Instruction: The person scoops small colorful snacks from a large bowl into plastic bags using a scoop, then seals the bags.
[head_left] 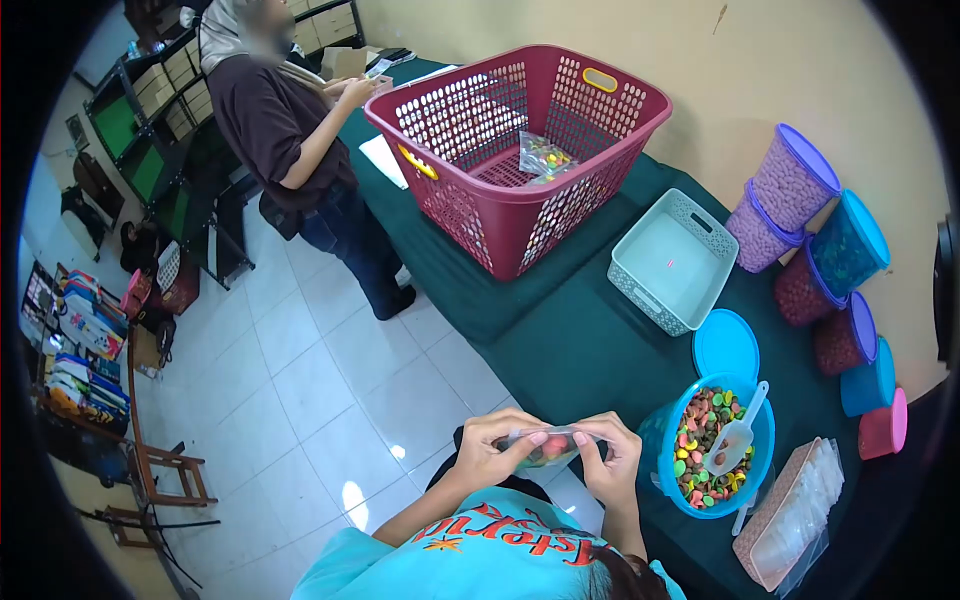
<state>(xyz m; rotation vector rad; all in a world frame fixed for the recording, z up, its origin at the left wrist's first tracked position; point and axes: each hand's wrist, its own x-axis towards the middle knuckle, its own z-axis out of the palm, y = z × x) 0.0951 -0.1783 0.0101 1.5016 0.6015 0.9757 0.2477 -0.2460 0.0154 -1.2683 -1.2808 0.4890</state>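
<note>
Both of my hands are closed on the top edge of a small clear plastic bag [550,452] with colourful pieces inside, held in front of my chest. My left hand [492,450] pinches one end of the edge, and my right hand [608,458] pinches the other. To the right of my hands stands a blue tub [657,455] full of round multicoloured pieces, with a white scoop [732,440] lying on top of them. Beyond the tub, a pink basket [765,560] holds a stack of clear plastic bags [803,505].
A large maroon basket [500,215] with filled bags [545,155] inside stands on the green-covered table [540,345]. Near it are a pale green basket [672,258], a blue lid [726,342] and several lidded tubs [850,240]. Another person [270,120] stands at the far left side.
</note>
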